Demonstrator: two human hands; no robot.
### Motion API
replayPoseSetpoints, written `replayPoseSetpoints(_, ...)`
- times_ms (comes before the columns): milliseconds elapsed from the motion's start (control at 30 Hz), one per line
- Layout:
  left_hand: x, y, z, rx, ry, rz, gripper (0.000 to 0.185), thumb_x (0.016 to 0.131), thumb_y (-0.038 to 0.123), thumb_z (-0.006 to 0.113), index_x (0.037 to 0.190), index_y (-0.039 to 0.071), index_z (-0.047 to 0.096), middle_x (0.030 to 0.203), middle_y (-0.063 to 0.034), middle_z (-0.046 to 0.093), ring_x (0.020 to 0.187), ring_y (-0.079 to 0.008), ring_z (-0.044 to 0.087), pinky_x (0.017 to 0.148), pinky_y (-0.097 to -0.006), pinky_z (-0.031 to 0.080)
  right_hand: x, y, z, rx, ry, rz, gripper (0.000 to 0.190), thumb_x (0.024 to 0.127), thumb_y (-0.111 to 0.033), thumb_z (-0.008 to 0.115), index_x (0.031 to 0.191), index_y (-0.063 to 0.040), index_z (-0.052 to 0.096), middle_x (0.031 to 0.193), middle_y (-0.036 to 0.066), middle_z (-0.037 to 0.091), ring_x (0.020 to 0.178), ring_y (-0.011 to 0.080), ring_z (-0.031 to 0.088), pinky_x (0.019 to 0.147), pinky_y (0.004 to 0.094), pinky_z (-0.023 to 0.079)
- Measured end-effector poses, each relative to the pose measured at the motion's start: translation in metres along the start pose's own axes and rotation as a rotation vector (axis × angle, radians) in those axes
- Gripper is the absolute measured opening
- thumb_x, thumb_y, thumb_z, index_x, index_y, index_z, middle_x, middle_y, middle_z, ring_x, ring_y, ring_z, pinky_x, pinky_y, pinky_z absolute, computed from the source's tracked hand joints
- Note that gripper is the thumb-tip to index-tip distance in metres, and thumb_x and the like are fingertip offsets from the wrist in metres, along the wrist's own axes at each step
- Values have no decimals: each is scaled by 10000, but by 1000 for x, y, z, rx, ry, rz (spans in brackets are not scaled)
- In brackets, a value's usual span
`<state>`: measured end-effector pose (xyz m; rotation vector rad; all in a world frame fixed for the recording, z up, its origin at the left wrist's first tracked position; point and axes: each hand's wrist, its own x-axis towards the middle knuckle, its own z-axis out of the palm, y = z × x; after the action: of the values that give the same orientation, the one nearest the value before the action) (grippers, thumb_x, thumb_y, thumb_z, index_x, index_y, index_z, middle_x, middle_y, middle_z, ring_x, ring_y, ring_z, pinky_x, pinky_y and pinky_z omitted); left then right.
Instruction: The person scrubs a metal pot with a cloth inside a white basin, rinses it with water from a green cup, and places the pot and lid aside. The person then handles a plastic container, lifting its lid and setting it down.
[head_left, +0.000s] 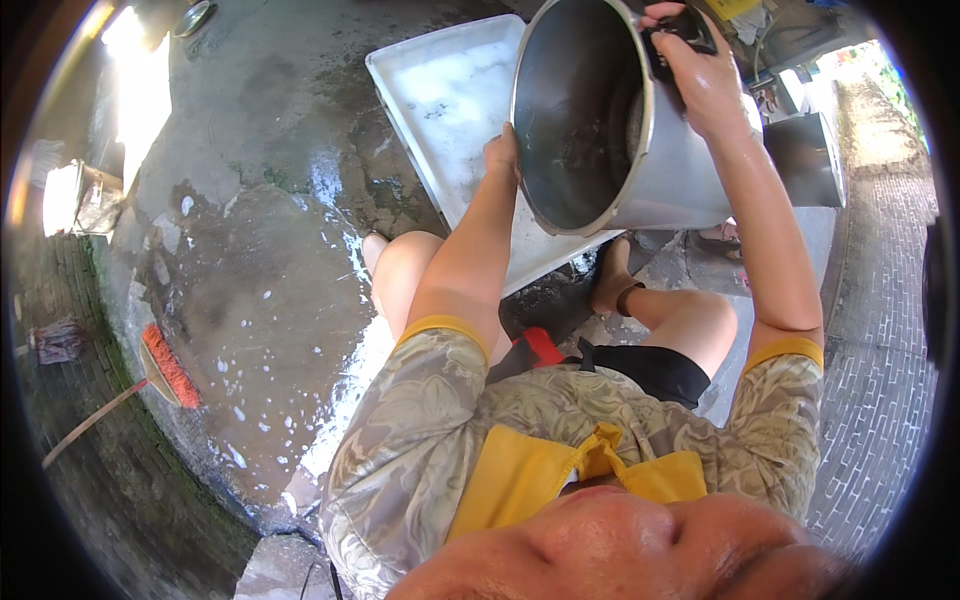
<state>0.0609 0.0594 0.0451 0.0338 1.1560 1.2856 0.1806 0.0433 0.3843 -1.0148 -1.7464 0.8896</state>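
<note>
A large stainless steel pot (675, 172) with a notched rim lies tipped over, its wide mouth facing left and towards me. The dark inside looks wet. My left hand (502, 152) grips the left edge of the rim, thumb in front and the other fingers partly hidden. At the upper right of the rim, my right hand (701, 79) is closed around a black handle (686, 31). Beneath the pot is a shallow white tray (442, 97), wet and spotted with dark specks. The pot hides much of the tray's right side.
Another steel pot (806, 161) lies on its side at the right. A broom with orange bristles (171, 367) and a mop head (58, 341) lie at the left, below a bucket (82, 199). A metal lid or bowl (195, 19) rests farther back. Wet concrete (277, 315) carries foam patches.
</note>
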Motion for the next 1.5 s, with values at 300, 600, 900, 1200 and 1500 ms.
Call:
replayPoseSetpoints(300,4,-14,6,-97,53,-53,666,855,464,702,1112,-144,610,1075,-198,664,913,-282,658,797,-407,536,-2,-14,46,-258,-150,-145,190,782,-45,577,972,-50,574,877,43,588,858,134,566,777,278,467)
replayPoseSetpoints(600,34,-25,2,218,226,23,656,855,482,686,1089,-129,633,1102,-219,664,935,-302,656,846,-392,512,4,4,46,-152,-36,20,147,902,-101,603,1037,-49,629,926,17,643,884,91,591,811,246,468)
replayPoseSetpoints(900,10,-18,12,66,169,36,614,884,474,632,1115,-95,631,1086,-177,657,915,-288,642,838,-413,506,-25,-2,75,-361,-65,-211,118,831,-55,616,949,-53,607,902,122,671,884,245,671,810,317,509)
replayPoseSetpoints(1200,11,-17,21,-503,-157,-160,637,889,472,625,1267,-34,540,1163,-154,621,1019,-273,618,893,-435,504,-64,-29,94,-514,-291,-584,243,733,-58,633,967,-91,573,950,98,588,909,323,583,864,414,414)
replayPoseSetpoints(1500,-2,-13,20,-493,-184,-176,637,897,476,609,1285,-23,527,1188,-156,609,1046,-277,608,911,-442,496,-93,-42,105,-554,-464,-623,358,649,-123,699,988,-121,582,944,56,544,942,270,571,950,442,369)
